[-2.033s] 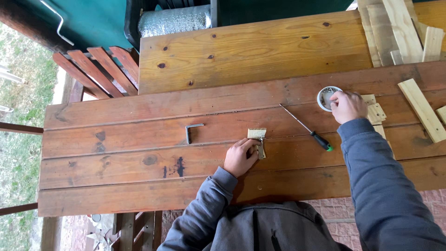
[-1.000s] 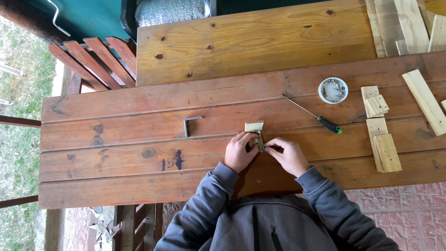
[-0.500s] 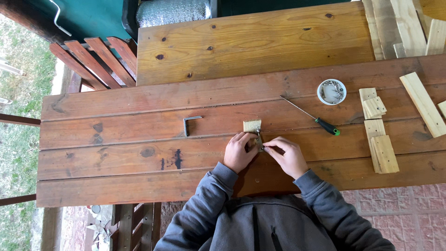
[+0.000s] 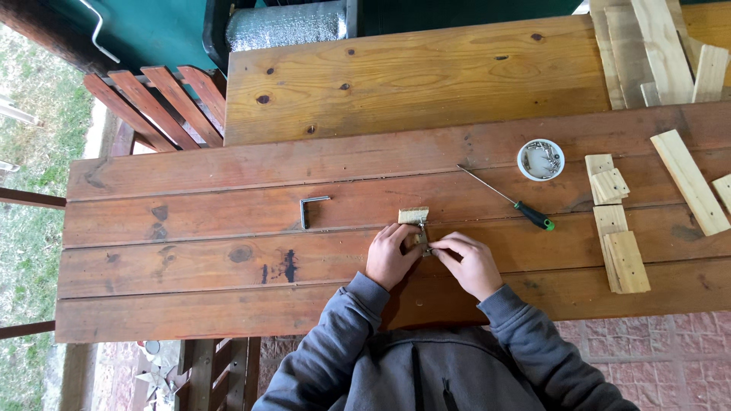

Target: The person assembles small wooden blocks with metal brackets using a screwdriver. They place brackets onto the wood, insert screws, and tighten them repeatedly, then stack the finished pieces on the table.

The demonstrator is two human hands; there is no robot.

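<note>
- A small pale wooden block [image 4: 413, 216] is being steadied on the reddish plank counter [image 4: 190, 266], just left of the green-handled screwdriver [image 4: 509, 199].
- The block's near end is being pinched by the left hand [image 4: 390, 256], fingers curled.
- A tiny metal part, probably a screw, is being pressed against the block by the right hand [image 4: 470, 262]; the exact grip cannot be told.
- The block is being judged light, stiff and easily shifted; its side faces are being judged the best hold.
</note>
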